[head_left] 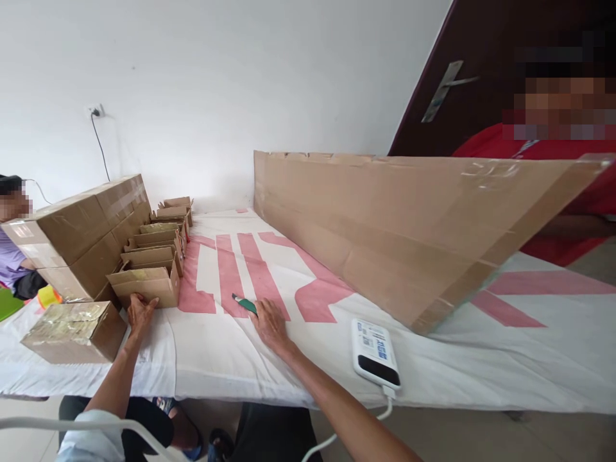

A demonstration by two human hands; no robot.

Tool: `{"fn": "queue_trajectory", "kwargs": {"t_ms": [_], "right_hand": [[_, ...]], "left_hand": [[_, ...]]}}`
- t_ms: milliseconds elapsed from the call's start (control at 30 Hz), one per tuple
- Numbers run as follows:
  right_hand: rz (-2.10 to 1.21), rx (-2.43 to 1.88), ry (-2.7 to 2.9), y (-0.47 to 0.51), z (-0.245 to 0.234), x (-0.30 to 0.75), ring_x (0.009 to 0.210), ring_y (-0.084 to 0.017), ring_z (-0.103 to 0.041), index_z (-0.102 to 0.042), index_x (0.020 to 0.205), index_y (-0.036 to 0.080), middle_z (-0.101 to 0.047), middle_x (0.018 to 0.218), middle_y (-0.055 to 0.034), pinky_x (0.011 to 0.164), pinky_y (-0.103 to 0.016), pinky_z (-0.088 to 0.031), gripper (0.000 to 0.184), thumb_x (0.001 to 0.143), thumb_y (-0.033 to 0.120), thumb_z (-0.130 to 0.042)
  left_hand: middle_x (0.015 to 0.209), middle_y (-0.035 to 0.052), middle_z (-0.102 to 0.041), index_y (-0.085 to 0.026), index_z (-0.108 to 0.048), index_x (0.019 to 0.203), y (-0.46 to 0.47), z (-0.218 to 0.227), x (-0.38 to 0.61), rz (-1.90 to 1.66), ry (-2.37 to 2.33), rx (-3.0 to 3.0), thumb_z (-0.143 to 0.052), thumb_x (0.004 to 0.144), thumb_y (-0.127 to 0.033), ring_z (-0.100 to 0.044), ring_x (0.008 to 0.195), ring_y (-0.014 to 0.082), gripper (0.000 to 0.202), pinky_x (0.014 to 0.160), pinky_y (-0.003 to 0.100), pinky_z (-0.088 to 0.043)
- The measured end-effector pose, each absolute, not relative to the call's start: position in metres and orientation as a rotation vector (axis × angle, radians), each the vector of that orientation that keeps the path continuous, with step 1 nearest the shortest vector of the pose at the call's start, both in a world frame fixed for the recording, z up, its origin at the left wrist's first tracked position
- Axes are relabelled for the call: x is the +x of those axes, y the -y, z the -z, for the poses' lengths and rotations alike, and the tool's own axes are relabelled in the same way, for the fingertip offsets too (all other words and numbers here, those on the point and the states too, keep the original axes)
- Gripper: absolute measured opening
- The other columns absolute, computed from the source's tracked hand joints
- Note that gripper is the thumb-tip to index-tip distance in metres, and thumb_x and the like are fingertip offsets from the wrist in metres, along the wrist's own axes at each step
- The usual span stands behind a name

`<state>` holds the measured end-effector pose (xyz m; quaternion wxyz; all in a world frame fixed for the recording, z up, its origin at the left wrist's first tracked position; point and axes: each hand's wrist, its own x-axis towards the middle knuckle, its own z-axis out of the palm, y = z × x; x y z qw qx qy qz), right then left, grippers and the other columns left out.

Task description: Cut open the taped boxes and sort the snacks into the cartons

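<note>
My left hand (140, 312) has its fingers against the lower front face of the nearest open cardboard box (153, 289), at the near end of a row; thumb and fingers press on the cardboard, the thumb toward the right. Resting low on the cloth, my right hand (270, 324) is closed around a green utility knife (246, 304), whose tip points left and away from me. A closed, taped cardboard box (79, 330) lies just left of my left forearm. Behind the nearest box, several more open boxes (158, 239) stand in line toward the wall.
Large taped cartons (91, 224) line the left side. A long cardboard panel (385, 224) stands on edge across the right. A white device (375, 353) with a cable lies near the front edge of the cloth-covered table (481, 378). People sit at far left and right.
</note>
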<state>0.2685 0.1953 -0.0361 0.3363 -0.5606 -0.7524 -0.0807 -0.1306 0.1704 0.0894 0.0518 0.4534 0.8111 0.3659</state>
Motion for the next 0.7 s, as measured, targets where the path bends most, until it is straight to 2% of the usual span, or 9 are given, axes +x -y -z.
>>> {"fn": "queue_trajectory", "kwargs": {"t_ms": [233, 400, 500, 600, 700], "right_hand": [[0.214, -1.412, 1.988, -0.194, 0.045, 0.274, 0.100, -0.029, -0.060, -0.064, 0.104, 0.021, -0.068, 0.102, -0.0098, 0.088, -0.038, -0.042, 0.005, 0.102, 0.023, -0.060], [0.256, -1.384, 2.032, -0.194, 0.052, 0.280, 0.097, -0.030, -0.061, -0.064, 0.103, 0.021, -0.069, 0.099, -0.0106, 0.086, -0.038, -0.042, 0.006, 0.103, 0.025, -0.059], [0.289, -1.395, 2.028, -0.193, 0.051, 0.281, 0.095, -0.029, -0.061, -0.064, 0.103, 0.020, -0.069, 0.097, -0.0108, 0.084, -0.038, -0.041, 0.006, 0.103, 0.025, -0.060], [0.303, -1.404, 2.022, -0.192, 0.051, 0.280, 0.093, -0.029, -0.060, -0.064, 0.102, 0.020, -0.068, 0.096, -0.0107, 0.083, -0.038, -0.041, 0.009, 0.104, 0.027, -0.059], [0.297, -1.419, 2.023, -0.192, 0.053, 0.280, 0.094, -0.029, -0.060, -0.064, 0.101, 0.020, -0.068, 0.096, -0.0107, 0.083, -0.038, -0.041, 0.010, 0.104, 0.028, -0.058]], "left_hand": [[0.095, 0.0103, -0.075, -0.021, -0.055, 0.118, -0.150, -0.076, -0.127, -1.090, -2.459, 1.416, -0.070, 0.090, -0.039, -0.076, 0.096, 0.0350, 0.036, 0.082, 0.041, -0.053], [0.104, 0.0110, -0.076, -0.019, -0.060, 0.120, -0.126, -0.069, -0.128, -1.099, -2.400, 1.556, -0.074, 0.085, -0.024, -0.076, 0.100, 0.0299, 0.038, 0.089, 0.041, -0.056], [0.109, 0.0104, -0.076, -0.020, -0.066, 0.114, -0.104, -0.069, -0.124, -1.109, -2.307, 1.726, -0.074, 0.081, -0.017, -0.075, 0.106, 0.0282, 0.034, 0.096, 0.041, -0.057], [0.110, 0.0086, -0.076, -0.022, -0.071, 0.106, -0.076, -0.077, -0.117, -1.110, -2.203, 1.889, -0.075, 0.080, -0.017, -0.074, 0.103, 0.0267, 0.026, 0.098, 0.041, -0.058], [0.115, 0.0085, -0.074, -0.024, -0.074, 0.106, -0.048, -0.099, -0.120, -1.172, -2.133, 2.052, -0.069, 0.091, -0.024, -0.073, 0.105, 0.0250, 0.016, 0.099, 0.039, -0.058]]}}
